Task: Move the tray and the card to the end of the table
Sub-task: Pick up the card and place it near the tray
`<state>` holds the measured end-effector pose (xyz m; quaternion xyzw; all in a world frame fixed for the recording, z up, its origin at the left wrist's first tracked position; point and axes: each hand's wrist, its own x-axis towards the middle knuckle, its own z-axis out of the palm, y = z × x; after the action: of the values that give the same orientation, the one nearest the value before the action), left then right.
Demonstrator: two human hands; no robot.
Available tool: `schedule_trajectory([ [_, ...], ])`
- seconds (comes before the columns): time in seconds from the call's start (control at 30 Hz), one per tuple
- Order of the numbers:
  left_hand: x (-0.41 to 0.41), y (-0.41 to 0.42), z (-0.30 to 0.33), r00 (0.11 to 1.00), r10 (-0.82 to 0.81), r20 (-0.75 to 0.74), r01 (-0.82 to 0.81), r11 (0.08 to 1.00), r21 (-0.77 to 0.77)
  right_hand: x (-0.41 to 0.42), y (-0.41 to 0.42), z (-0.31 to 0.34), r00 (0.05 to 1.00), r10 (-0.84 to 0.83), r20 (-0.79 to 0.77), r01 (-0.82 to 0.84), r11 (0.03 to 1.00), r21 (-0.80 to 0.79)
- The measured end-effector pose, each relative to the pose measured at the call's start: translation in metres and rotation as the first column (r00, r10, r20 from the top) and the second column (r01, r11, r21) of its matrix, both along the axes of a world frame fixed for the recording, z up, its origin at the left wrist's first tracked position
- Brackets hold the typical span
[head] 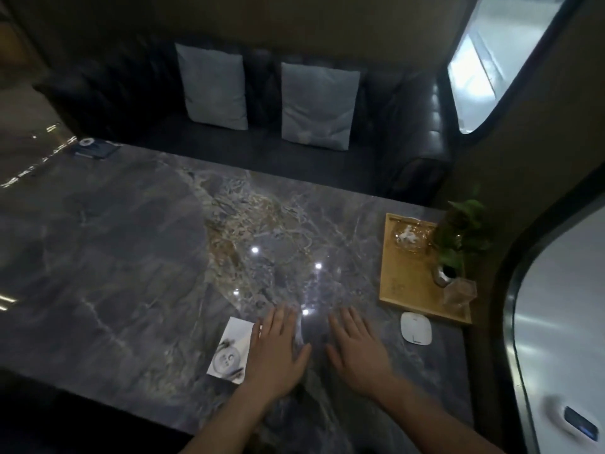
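Note:
A wooden tray [401, 283] lies at the right end of the marble table [131, 257], carrying a glass ashtray [409, 239], a small potted plant [458, 237] and a clear glass [458, 291]. A white card [230, 347] with a round printed mark lies near the front edge. My left hand [278, 348] is flat on the table, fingers apart, its edge touching or overlapping the card's right side. My right hand [357, 348] rests flat beside it, fingers spread, holding nothing, well left of the tray.
A white rounded device [416, 327] sits just in front of the tray. A dark card or coaster [95, 148] lies at the far left corner. Behind the table is a dark sofa [327, 165] with two grey cushions [212, 86]. A curved window frame bounds the right side.

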<state>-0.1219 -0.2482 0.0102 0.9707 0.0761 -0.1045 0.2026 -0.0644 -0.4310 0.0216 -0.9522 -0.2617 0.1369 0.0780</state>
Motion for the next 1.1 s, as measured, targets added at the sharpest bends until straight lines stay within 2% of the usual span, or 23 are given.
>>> schedule_trajectory([
  [0.17,-0.023,0.029,-0.005,0.998,0.054,-0.013,-0.054,0.998,-0.010,-0.009,0.032,-0.013,0.996,0.078,-0.038,-0.077,0.997,0.015],
  [0.3,-0.037,0.056,-0.006,0.996,0.051,-0.079,-0.049,0.998,0.025,-0.018,0.060,-0.015,0.985,0.152,-0.083,-0.149,0.988,0.041],
  [0.4,-0.042,0.074,-0.006,0.991,0.046,-0.124,-0.049,0.998,-0.026,-0.026,0.079,-0.019,0.975,0.191,-0.111,-0.184,0.980,0.070],
  [0.67,-0.038,0.110,-0.020,0.973,-0.096,-0.212,0.088,0.995,-0.047,-0.031,0.110,-0.025,0.947,0.227,-0.226,-0.219,0.974,0.061],
  [0.83,-0.032,0.120,-0.026,0.973,-0.136,-0.186,0.148,0.987,0.056,-0.029,0.112,-0.024,0.947,0.239,-0.217,-0.234,0.971,0.049],
  [1.1,-0.029,0.116,-0.020,0.991,-0.107,-0.082,0.109,0.994,0.017,-0.029,0.111,-0.020,0.939,0.209,-0.275,-0.176,0.975,0.139],
])
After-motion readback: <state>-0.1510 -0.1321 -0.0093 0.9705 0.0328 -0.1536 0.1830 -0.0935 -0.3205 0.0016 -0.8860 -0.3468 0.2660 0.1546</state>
